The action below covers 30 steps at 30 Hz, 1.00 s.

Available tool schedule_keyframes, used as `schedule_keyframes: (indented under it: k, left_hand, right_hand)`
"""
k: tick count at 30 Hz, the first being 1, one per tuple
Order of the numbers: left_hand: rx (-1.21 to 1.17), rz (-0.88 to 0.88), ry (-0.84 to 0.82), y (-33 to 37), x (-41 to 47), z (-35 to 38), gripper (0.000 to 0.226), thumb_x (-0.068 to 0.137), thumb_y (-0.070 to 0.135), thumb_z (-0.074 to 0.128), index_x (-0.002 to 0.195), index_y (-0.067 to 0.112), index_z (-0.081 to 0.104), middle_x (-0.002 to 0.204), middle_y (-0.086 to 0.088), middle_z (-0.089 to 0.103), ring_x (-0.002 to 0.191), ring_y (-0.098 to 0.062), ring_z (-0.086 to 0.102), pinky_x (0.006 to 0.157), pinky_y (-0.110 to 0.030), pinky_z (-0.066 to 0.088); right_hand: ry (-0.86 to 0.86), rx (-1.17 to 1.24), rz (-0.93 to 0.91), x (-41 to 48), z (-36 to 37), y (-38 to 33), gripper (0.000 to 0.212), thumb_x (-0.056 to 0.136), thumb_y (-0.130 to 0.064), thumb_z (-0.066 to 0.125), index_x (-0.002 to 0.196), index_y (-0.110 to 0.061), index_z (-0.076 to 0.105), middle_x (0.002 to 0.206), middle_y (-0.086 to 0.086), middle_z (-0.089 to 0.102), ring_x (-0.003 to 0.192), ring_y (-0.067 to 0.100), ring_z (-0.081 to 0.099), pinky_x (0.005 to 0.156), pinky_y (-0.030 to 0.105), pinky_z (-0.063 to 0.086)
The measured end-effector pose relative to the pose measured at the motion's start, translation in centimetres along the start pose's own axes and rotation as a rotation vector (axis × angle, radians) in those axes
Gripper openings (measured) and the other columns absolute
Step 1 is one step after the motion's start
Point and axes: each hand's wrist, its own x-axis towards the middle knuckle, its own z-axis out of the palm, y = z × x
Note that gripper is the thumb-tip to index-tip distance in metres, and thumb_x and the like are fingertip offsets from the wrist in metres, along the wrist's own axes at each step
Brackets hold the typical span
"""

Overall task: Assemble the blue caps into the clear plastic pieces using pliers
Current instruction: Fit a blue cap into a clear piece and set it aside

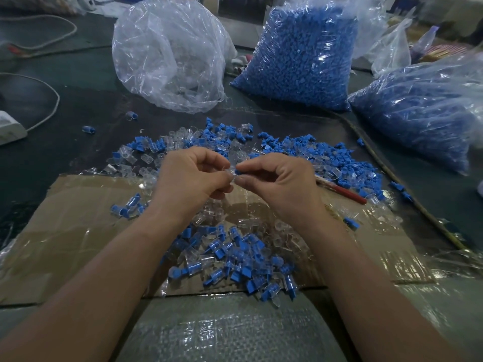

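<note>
Pinching one clear plastic piece (232,175) between them, my left hand (192,176) and my right hand (277,178) meet fingertip to fingertip, both with fingers curled and thumbs pressed on the piece. A dark bluish spot shows under my right fingertips, but I cannot tell if it is a cap. Just beyond the hands lies a loose heap (300,152) of blue caps and clear pieces mixed together, spreading more to the right side. To the right of my right hand, a red tool handle (342,190) lies among these parts, and its front end is hidden behind my hand. Nearer to me, between my two forearms, there is a pile of joined pieces (235,259), clear bodies with blue inside. A smaller group (128,206) lies beside my left wrist. Under all this is a flat taped cardboard sheet (78,220). Far beyond my left hand stands a clear bag (170,56) which looks nearly empty. Beyond my right hand stands a full bag of blue caps (300,56), and a second blue bag (418,113) lies far to the right. A white power strip (10,129) is far to the left.
</note>
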Motion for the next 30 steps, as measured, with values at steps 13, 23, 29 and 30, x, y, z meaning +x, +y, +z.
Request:
schedule_keyframes:
  k: [13,23,29,30]
  left_hand:
    - [0.011,0.045,-0.075,0.43,-0.30,-0.05,0.021,0.077,-0.006,0.065,0.077,0.015,0.061,0.055,0.002,0.066,0.051,-0.011,0.065,0.049,-0.018,0.052]
    - [-0.092,-0.013,-0.089,0.66,-0.32,-0.05,0.017,0.076,-0.006,0.065,0.076,0.010,0.063,0.055,0.000,0.067,0.048,-0.009,0.063,0.047,-0.018,0.052]
    - [-0.185,-0.092,-0.159,0.91,-0.34,-0.16,0.013,0.075,-0.005,0.063,0.076,0.007,0.062,0.058,-0.004,0.068,0.049,-0.013,0.065,0.047,-0.020,0.052]
    - [-0.189,-0.097,-0.168,0.91,-0.35,-0.15,0.012,0.075,-0.005,0.063,0.076,0.007,0.062,0.059,-0.004,0.068,0.049,-0.013,0.064,0.046,-0.020,0.052]
  right_hand:
    - [-0.026,-0.004,-0.008,-0.16,-0.02,0.25,0.017,0.072,-0.013,0.075,0.089,-0.010,0.070,0.078,-0.004,0.068,0.071,0.007,0.065,0.068,0.022,0.056]
    - [-0.037,-0.106,-0.144,-0.06,-0.39,0.38,0.029,0.072,-0.011,0.074,0.100,-0.007,0.069,0.084,-0.009,0.064,0.081,0.006,0.064,0.073,0.015,0.052]
    - [0.042,-0.176,-0.216,0.01,-0.50,0.39,0.021,0.074,-0.011,0.072,0.094,-0.006,0.071,0.084,-0.003,0.067,0.077,0.009,0.063,0.072,0.021,0.052]
    - [0.043,-0.173,-0.219,0.00,-0.54,0.35,0.021,0.073,-0.012,0.073,0.093,-0.006,0.072,0.083,0.000,0.068,0.076,0.009,0.063,0.071,0.022,0.053]
